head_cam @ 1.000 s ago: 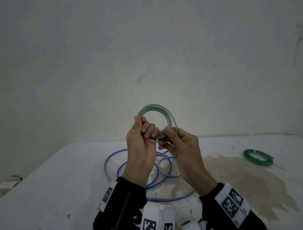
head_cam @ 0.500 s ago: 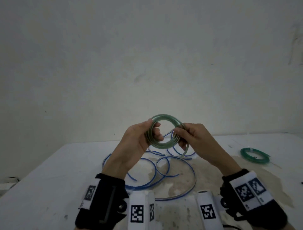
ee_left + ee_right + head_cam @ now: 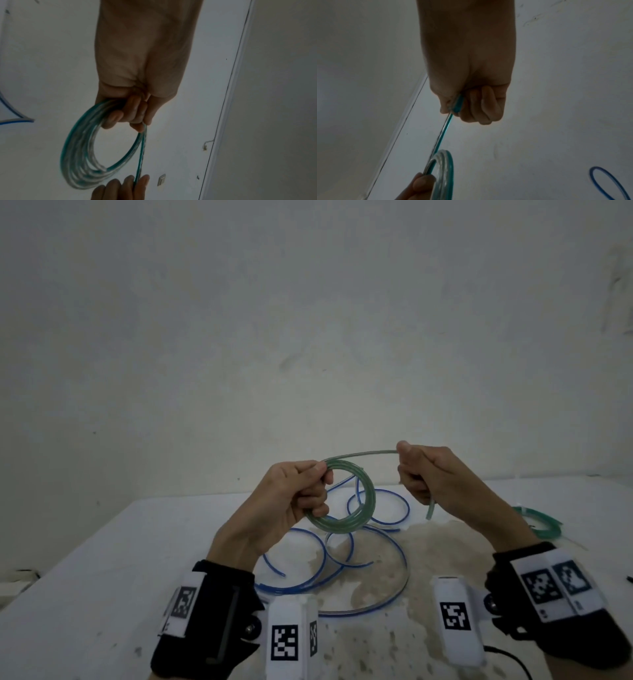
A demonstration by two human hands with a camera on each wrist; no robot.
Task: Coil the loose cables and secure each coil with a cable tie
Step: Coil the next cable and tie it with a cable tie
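I hold a clear green cable coil [image 3: 349,518] [image 3: 82,159] [image 3: 444,169] in the air above the table. My left hand [image 3: 301,491] [image 3: 137,116] grips the coil's left side with curled fingers. A straight run of the same cable leads from the coil's top to my right hand [image 3: 416,474] [image 3: 471,106], which is closed around it; the cable's free end [image 3: 430,510] hangs below that fist. A loose blue cable [image 3: 342,559] [image 3: 607,180] sprawls in loops on the white table [image 3: 120,559] beneath my hands.
A second green coil [image 3: 541,525] lies on the table at the right, partly behind my right forearm. A brownish stain [image 3: 428,559] spreads over the table's middle. A pale wall [image 3: 308,320] rises close behind the far table edge.
My hands have drawn apart and lowered. The right hand pulled the coil's tail out to the right, so a straight length now spans between the hands. The left hand still grips the coil.
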